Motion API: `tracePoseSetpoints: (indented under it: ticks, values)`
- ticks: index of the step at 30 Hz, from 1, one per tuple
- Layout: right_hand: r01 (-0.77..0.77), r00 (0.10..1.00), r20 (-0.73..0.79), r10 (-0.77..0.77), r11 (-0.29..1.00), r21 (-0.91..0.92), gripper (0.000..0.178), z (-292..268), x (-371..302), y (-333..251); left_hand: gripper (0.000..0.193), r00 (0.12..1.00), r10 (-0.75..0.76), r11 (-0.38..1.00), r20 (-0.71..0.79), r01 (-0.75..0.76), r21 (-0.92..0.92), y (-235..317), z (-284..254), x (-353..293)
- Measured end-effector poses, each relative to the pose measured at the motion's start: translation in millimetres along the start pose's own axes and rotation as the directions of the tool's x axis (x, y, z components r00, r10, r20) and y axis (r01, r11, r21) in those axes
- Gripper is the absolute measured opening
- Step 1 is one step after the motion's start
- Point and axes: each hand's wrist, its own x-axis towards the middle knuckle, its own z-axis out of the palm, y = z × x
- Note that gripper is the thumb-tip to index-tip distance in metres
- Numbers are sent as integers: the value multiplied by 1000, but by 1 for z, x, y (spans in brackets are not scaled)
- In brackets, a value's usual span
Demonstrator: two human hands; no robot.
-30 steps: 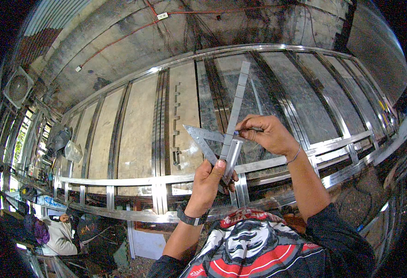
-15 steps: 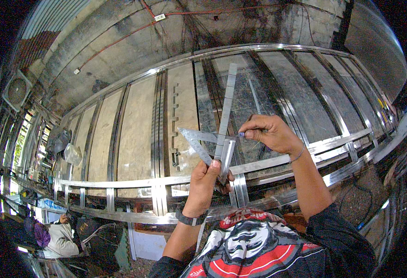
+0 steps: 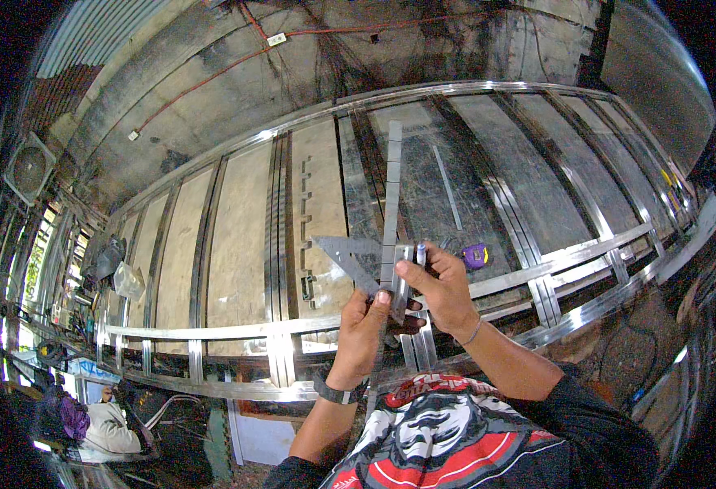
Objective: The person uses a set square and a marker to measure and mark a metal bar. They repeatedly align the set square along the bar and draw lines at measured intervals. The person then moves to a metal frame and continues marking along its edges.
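My left hand (image 3: 360, 332), a dark band on its wrist, is closed around the lower end of a long flat metal strip (image 3: 392, 187) with cross lines along it. It also grips a grey triangular square (image 3: 343, 251) that lies against the strip. My right hand (image 3: 449, 297) has its thumb on the square's thick edge. A slim pen with a whitish-blue end (image 3: 421, 253) sticks up from its curled fingers. Just right of that hand, a purple and yellow tape measure (image 3: 475, 257) lies on the panel.
A long frame of shiny metal bars (image 3: 280, 354) stretches across in front of me over wood and dark panels. Small metal pieces (image 3: 307, 236) lie in a row on the wood. Another thin strip (image 3: 448, 187) rests beyond my right hand. A person's sleeve (image 3: 112, 424) shows at lower left.
My right hand has come down and left onto the square's edge, with the pen now upright. The strip and square have shifted slightly left. The tape measure has come into sight.
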Motion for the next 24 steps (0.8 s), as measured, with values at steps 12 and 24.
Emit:
tracePoseSetpoints:
  ticks: [12,24]
  values:
    - [127,984,-133,-120,991,46,17,14,23,-32,26,988,-95,990,120,106,-88,-2,-3,-2]
    - [198,962,-188,-195,980,-5,17,15,31,-35,39,997,66,994,29,-68,86,8,7,2]
